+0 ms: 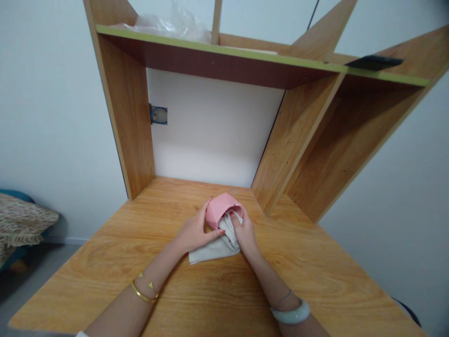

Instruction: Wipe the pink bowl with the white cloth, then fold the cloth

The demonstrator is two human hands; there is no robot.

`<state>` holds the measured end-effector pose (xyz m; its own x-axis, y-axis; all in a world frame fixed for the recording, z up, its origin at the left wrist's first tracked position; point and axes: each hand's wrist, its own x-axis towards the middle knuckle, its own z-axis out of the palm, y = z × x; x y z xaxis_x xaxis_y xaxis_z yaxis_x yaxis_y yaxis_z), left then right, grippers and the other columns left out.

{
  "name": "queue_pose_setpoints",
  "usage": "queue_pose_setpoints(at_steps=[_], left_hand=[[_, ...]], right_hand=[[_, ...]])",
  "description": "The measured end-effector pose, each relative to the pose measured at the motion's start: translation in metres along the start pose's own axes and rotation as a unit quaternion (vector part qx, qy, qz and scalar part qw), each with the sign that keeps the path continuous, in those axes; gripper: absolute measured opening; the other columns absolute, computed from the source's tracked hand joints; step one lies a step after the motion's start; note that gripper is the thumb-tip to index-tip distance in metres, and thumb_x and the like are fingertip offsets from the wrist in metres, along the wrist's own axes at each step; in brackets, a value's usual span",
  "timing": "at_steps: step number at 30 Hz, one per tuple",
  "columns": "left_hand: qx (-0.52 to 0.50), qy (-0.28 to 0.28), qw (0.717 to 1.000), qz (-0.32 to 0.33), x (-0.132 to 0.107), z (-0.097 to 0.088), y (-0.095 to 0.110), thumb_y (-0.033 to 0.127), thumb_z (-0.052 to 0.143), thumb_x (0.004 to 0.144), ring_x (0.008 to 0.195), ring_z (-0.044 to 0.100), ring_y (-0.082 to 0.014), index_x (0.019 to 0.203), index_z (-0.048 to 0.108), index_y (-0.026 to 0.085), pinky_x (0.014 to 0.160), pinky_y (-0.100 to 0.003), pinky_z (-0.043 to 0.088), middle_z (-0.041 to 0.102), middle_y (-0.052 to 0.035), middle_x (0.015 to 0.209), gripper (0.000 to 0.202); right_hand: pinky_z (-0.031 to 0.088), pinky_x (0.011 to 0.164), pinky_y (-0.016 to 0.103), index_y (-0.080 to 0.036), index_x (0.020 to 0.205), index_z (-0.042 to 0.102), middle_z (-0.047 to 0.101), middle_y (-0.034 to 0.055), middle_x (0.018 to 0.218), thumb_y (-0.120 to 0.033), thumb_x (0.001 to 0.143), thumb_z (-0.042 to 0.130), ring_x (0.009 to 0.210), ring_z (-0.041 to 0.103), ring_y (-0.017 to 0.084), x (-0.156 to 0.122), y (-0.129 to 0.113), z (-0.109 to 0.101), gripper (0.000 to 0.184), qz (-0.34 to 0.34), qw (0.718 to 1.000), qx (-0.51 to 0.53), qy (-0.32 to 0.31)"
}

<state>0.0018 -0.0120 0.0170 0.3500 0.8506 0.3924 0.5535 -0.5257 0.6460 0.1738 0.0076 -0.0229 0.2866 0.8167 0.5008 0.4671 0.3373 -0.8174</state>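
Observation:
A pink faceted pot lies tilted over the desk, its opening turned toward me. My left hand grips it from the left, thumb across the lower rim. A pale grey cloth is partly stuffed into the opening, and its loose end spreads on the desk below. My right hand pinches the cloth at the right side of the opening, with the thumb pushed inside the rim. The inside of the pot is mostly hidden by the cloth and fingers.
The wooden desk has a shelf unit at its back. On the upper shelf lie clear plastic wrap and a dark flat object. A wall socket box shows at the back left. A chair with a patterned throw stands left.

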Motion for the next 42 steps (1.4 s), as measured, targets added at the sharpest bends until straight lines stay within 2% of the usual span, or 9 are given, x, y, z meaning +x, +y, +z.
queue_pose_setpoints(at_steps=[5,9,12,16,22,27,32,38,42], left_hand=[[-0.026,0.038,0.999,0.007,0.0,0.003,-0.002,0.04,0.059,0.072,0.111,0.049,-0.0258,0.136,0.019,0.016,0.091,-0.037,0.04,0.044,-0.0129,0.13,0.079],[0.018,0.044,0.999,-0.009,0.001,-0.003,-0.003,0.034,0.058,0.069,0.105,0.053,-0.0268,0.133,0.028,0.018,0.089,-0.038,0.042,0.051,-0.0104,0.124,0.073],[0.045,0.022,0.999,-0.004,0.001,-0.005,-0.004,0.034,0.058,0.067,0.1,0.056,-0.0266,0.131,0.033,0.02,0.087,-0.038,0.043,0.055,-0.0088,0.119,0.07],[0.034,0.002,0.999,0.031,0.0,-0.004,-0.006,0.034,0.059,0.066,0.099,0.057,-0.0256,0.131,0.033,0.019,0.087,-0.037,0.044,0.057,-0.0087,0.116,0.071],[0.006,-0.009,0.999,0.03,0.001,-0.004,-0.006,0.037,0.054,0.073,0.105,0.054,-0.0239,0.131,0.032,0.02,0.09,-0.035,0.042,0.053,-0.0083,0.122,0.064],[-0.044,0.02,0.999,0.014,0.004,-0.001,-0.008,0.047,0.055,0.075,0.113,0.047,-0.0249,0.134,0.025,0.016,0.093,-0.037,0.039,0.043,-0.0132,0.13,0.073],[-0.067,0.02,0.997,0.042,0.003,0.004,-0.007,0.044,0.059,0.074,0.115,0.045,-0.0241,0.135,0.019,0.017,0.095,-0.036,0.037,0.041,-0.0133,0.132,0.078],[-0.023,0.039,0.998,-0.042,0.002,0.001,-0.006,0.039,0.061,0.068,0.095,0.057,-0.0251,0.125,0.038,0.017,0.08,-0.034,0.044,0.06,-0.0094,0.108,0.065],[-0.061,0.073,0.991,-0.089,0.009,0.003,-0.016,0.033,0.059,0.068,0.086,0.059,-0.0218,0.11,0.054,0.016,0.075,-0.029,0.044,0.064,-0.007,0.097,0.045]], right_hand=[[0.044,0.08,0.033,-0.017,0.124,0.041,0.059,0.0097,0.109,-0.035,0.075,0.05,0.097,0.056,0.021,-0.003,-0.003,0.006,0.052,-0.002,0.999,-0.007,-0.034],[0.044,0.06,0.029,-0.015,0.132,0.029,0.064,0.0065,0.083,-0.035,0.074,0.051,0.069,0.06,0.021,-0.004,-0.016,-0.003,0.065,0.014,0.99,-0.131,-0.046],[0.04,0.054,0.027,-0.018,0.134,0.027,0.062,0.002,0.071,-0.036,0.074,0.051,0.058,0.057,0.019,-0.003,-0.025,-0.011,0.067,-0.022,0.977,-0.21,-0.04],[0.04,0.057,0.027,-0.018,0.134,0.026,0.062,0.0032,0.074,-0.038,0.075,0.048,0.064,0.058,0.021,-0.002,-0.026,-0.014,0.066,-0.067,0.965,-0.249,-0.039],[0.043,0.065,0.032,-0.016,0.134,0.027,0.065,0.0076,0.085,-0.032,0.079,0.041,0.074,0.061,0.024,-0.003,-0.016,-0.012,0.059,-0.052,0.974,-0.199,-0.098],[0.043,0.08,0.034,-0.016,0.13,0.035,0.058,0.0119,0.112,-0.034,0.079,0.042,0.097,0.056,0.023,-0.001,-0.007,-0.009,0.054,-0.015,0.993,-0.106,-0.041],[0.037,0.091,0.036,-0.014,0.122,0.043,0.053,0.0125,0.119,-0.038,0.079,0.043,0.109,0.049,0.022,0.001,0.0,0.001,0.049,0.031,1.0,-0.001,-0.005],[0.041,0.085,0.036,-0.015,0.13,0.033,0.055,0.0124,0.116,-0.036,0.076,0.049,0.102,0.054,0.023,-0.003,-0.003,0.001,0.06,0.033,0.996,-0.041,-0.074],[0.042,0.081,0.037,-0.016,0.133,0.029,0.058,0.0128,0.111,-0.04,0.075,0.051,0.095,0.057,0.026,-0.001,-0.01,-0.009,0.066,0.03,0.991,-0.112,-0.071]])
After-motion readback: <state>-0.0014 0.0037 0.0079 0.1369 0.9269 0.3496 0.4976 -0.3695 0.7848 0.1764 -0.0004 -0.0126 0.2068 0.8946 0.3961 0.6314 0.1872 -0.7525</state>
